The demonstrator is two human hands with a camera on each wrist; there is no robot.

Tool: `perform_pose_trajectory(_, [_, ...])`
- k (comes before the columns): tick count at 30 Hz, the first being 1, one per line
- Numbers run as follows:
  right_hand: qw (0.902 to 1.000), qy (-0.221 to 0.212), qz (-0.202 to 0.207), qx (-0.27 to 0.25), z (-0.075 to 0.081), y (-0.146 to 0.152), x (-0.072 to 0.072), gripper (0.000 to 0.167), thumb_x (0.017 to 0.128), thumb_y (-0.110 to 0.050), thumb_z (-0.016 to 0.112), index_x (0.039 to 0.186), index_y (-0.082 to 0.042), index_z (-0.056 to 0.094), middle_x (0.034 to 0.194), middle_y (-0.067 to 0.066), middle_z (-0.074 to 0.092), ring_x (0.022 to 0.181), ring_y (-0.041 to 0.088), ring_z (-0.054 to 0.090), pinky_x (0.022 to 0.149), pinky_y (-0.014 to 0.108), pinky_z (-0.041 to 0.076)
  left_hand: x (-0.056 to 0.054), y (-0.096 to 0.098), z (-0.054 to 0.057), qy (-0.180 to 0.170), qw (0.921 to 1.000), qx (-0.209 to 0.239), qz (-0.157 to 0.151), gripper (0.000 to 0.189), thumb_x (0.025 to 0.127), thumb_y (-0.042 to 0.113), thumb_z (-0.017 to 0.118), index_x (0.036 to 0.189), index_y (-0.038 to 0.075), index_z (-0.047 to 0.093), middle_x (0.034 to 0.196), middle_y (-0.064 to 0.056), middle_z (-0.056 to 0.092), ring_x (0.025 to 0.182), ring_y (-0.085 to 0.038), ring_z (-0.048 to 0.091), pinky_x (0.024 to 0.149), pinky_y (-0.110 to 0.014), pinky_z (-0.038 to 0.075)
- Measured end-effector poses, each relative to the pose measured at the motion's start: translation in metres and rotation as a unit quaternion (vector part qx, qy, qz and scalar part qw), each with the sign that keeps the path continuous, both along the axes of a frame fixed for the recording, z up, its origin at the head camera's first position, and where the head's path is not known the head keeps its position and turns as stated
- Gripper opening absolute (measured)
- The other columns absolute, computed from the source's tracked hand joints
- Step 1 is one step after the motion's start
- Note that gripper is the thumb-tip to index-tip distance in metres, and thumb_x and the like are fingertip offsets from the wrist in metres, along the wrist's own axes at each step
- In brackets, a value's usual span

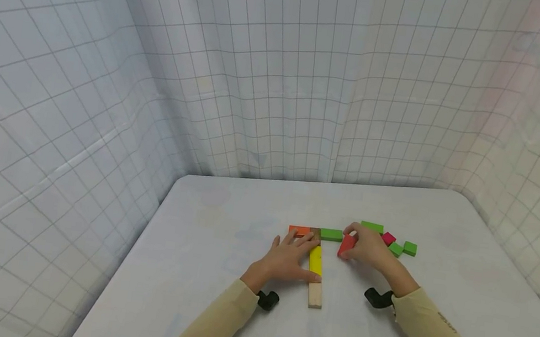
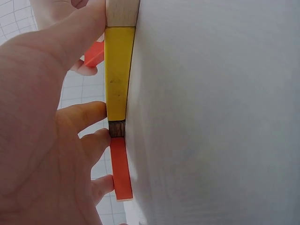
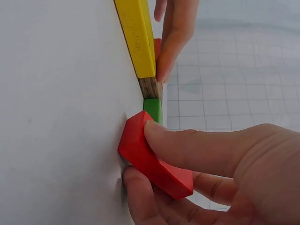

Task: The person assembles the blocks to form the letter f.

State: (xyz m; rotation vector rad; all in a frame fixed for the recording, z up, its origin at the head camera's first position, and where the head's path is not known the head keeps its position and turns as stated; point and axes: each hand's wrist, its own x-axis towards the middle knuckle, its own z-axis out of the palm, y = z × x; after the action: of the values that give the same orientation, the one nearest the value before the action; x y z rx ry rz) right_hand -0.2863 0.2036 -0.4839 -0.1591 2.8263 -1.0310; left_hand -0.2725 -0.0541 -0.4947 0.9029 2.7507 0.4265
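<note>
My right hand (image 1: 370,248) pinches a red block (image 3: 145,154) between thumb and fingers, tilted close to the tabletop. Just beyond it, in the right wrist view, lies the end of a green block (image 3: 153,108). My left hand (image 1: 285,260) spreads its fingers over a T-shaped row of blocks. Its fingertips touch the orange block (image 2: 122,168), the dark brown block (image 2: 117,129) and the yellow block (image 2: 119,75). The thumb reaches the joint where the yellow block meets a plain wooden block (image 1: 315,295). The green block (image 1: 331,235) forms the right arm of the T.
Right of my right hand lie a long green block (image 1: 372,226), a crimson block (image 1: 388,239) and two small green blocks, one (image 1: 410,248) farther right. White grid-patterned curtains (image 1: 280,80) surround the white table (image 1: 203,227). A black wrist mount (image 1: 378,298) sits by each sleeve.
</note>
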Motion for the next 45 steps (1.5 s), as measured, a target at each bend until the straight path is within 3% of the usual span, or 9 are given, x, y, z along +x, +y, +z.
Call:
perform_pose_trajectory(6, [0.9998, 0.0, 0.002, -0.022, 0.001, 0.002, 0.002, 0.049, 0.082, -0.012, 0.083, 0.125, -0.009, 0.061, 0.103, 0.012, 0.063, 0.074, 0.021, 0.06, 0.063, 0.032, 0.054, 0.001, 0.002, 0.0, 0.001, 1.0, -0.002, 0.001, 0.094, 0.083, 0.076, 0.061, 0.16, 0.033, 0.029, 0.168, 0.007, 0.014, 0.153, -0.036, 0.007, 0.114, -0.07, 0.008])
perform_pose_trajectory(16, [0.9992, 0.018, -0.001, -0.035, 0.007, 0.002, 0.002, 0.044, 0.085, -0.011, 0.079, 0.126, -0.011, 0.062, 0.102, 0.01, 0.065, 0.084, 0.024, 0.06, 0.07, 0.036, 0.055, 0.002, 0.004, 0.0, -0.008, 0.9999, -0.006, 0.008, 0.095, 0.082, 0.075, 0.062, 0.16, 0.033, 0.029, 0.168, 0.007, 0.014, 0.153, -0.035, 0.006, 0.114, -0.07, 0.007])
perform_pose_trajectory(24, [0.9968, 0.033, -0.018, -0.07, 0.016, -0.003, -0.002, 0.048, 0.088, -0.015, 0.079, 0.131, -0.01, 0.058, 0.11, 0.015, 0.065, 0.091, 0.028, 0.062, 0.076, 0.04, 0.056, -0.002, 0.003, -0.004, -0.002, 0.9999, -0.012, 0.012, 0.094, 0.082, 0.074, 0.063, 0.16, 0.034, 0.028, 0.168, 0.008, 0.013, 0.153, -0.036, 0.005, 0.113, -0.071, 0.007])
perform_pose_trajectory(30, [0.9952, 0.057, -0.023, -0.076, 0.019, -0.005, -0.009, 0.049, 0.088, -0.017, 0.079, 0.132, -0.009, 0.057, 0.116, 0.02, 0.064, 0.097, 0.032, 0.062, 0.08, 0.044, 0.055, -0.003, 0.003, -0.004, 0.003, 0.9999, -0.011, 0.011, 0.095, 0.081, 0.077, 0.062, 0.16, 0.035, 0.029, 0.168, 0.009, 0.014, 0.153, -0.035, 0.006, 0.114, -0.07, 0.007])
perform_pose_trajectory(37, [0.9944, 0.064, -0.039, -0.075, 0.015, -0.008, -0.02, 0.049, 0.088, -0.021, 0.08, 0.131, -0.015, 0.058, 0.118, 0.017, 0.064, 0.1, 0.032, 0.062, 0.083, 0.046, 0.054, -0.003, 0.004, -0.004, 0.0, 0.9999, -0.009, 0.005, 0.094, 0.082, 0.075, 0.063, 0.16, 0.034, 0.028, 0.168, 0.009, 0.013, 0.153, -0.036, 0.005, 0.113, -0.071, 0.007])
perform_pose_trajectory(45, [0.9926, 0.068, -0.048, -0.088, 0.018, -0.014, -0.032, 0.051, 0.089, -0.021, 0.079, 0.135, -0.011, 0.057, 0.122, 0.019, 0.062, 0.105, 0.034, 0.06, 0.083, 0.047, 0.054, -0.002, 0.004, -0.001, -0.003, 0.9999, -0.011, 0.009, 0.095, 0.081, 0.076, 0.062, 0.16, 0.035, 0.029, 0.168, 0.009, 0.014, 0.153, -0.036, 0.005, 0.114, -0.07, 0.007])
